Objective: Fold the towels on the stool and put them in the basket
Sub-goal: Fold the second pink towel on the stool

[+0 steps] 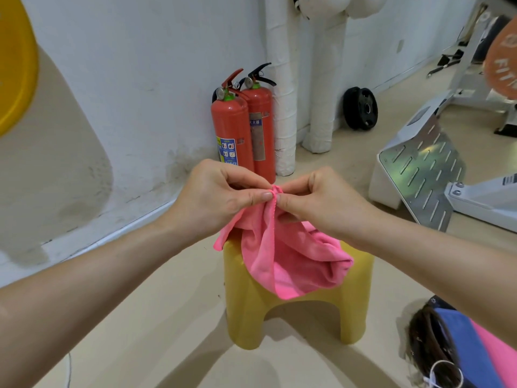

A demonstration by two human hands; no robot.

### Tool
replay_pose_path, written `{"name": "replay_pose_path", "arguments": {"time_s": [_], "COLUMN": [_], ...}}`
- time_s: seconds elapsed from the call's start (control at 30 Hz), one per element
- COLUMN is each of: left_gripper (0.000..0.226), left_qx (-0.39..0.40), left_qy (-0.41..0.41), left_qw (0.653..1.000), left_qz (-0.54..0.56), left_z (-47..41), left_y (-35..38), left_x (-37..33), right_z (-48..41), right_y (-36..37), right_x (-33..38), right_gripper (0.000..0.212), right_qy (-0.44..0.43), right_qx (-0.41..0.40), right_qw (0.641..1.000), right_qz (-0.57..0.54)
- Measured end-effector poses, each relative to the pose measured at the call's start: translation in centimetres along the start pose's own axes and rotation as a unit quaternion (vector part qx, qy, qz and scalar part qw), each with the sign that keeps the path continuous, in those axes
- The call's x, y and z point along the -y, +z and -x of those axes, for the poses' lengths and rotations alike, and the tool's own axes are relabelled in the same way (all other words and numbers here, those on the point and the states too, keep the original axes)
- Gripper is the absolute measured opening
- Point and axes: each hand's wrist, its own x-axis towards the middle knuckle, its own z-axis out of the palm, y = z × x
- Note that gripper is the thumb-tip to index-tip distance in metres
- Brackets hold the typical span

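We see the left grip (pixel 223 194) and the right grip (pixel 316 200) meeting above the stool (pixel 251 317), almost touching. Each pinches the same bunched edge of a pink towel (pixel 288 261) between thumb and forefinger, with the other fingers curled behind.

From that pinch the towel hangs down in loose folds. Its lower part lies heaped on the seat of the yellow stool and drapes over the front edge. One corner sticks out to the left, past the seat.

The stool stands on the floor (pixel 156 326). At lower right, near the stool but apart from it, we see a dark basket (pixel 422 340), cut off by the frame edge. A blue cloth (pixel 461 340) and a pink cloth (pixel 500 348) lie in it, side by side.

Behind the stool two red extinguishers (pixel 232 130) stand touching each other against the white wall (pixel 156 65). A black weight plate (pixel 361 109) leans on the wall farther right.
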Motion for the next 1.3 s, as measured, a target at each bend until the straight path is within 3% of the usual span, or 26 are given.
{"name": "replay_pose_path", "arguments": {"time_s": [0.17,0.37,0.57,0.67,0.8,0.97,1.13,1.23,1.3], "left_gripper": [0.009,0.022,0.006,0.007,0.025,0.025,0.025,0.025,0.026], "left_qx": [-0.02,-0.029,-0.047,-0.07,-0.189,-0.294,-0.359,-0.364,-0.351], "left_qy": [0.031,0.054,0.151,0.114,0.06,0.045,0.053,0.066,0.073], "left_qw": [0.999,0.998,0.975,0.981,0.979,0.954,0.931,0.927,0.93], "left_qz": [-0.01,-0.022,-0.159,-0.143,-0.056,-0.033,-0.033,-0.06,-0.079], "left_z": [0.2,0.1,-0.2,-1.0,-3.6,-5.8,-6.8,-6.9,-6.7], "left_y": [0.2,0.4,0.4,-0.1,-2.5,-5.4,-7.3,-7.7,-7.5], "left_x": [-0.2,0.1,-0.2,-0.5,-0.3,-0.9,-1.9,-2.4,-2.6], "right_z": [0.1,-0.1,0.1,-0.7,-1.9,-2.8,-2.8,-3.1,-3.5], "right_y": [0.5,0.8,0.3,-1.4,-5.1,-10.2,-13.3,-13.5,-13.1], "right_x": [-0.1,-0.1,0.6,1.1,0.6,1.2,3.5,4.0,3.8], "right_gripper": [0.024,0.03,0.017,0.009,0.017,0.019,0.014,0.023,0.015], "right_qy": [-0.056,-0.111,-0.102,-0.065,0.045,0.157,0.179,0.181,0.143], "right_qx": [-0.006,-0.02,-0.028,-0.016,-0.044,-0.035,-0.012,-0.072,-0.17], "right_qw": [0.996,0.985,0.987,0.987,0.982,0.983,0.984,0.981,0.967], "right_qz": [0.069,0.131,0.12,0.145,0.176,0.09,-0.012,-0.012,0.122]}}
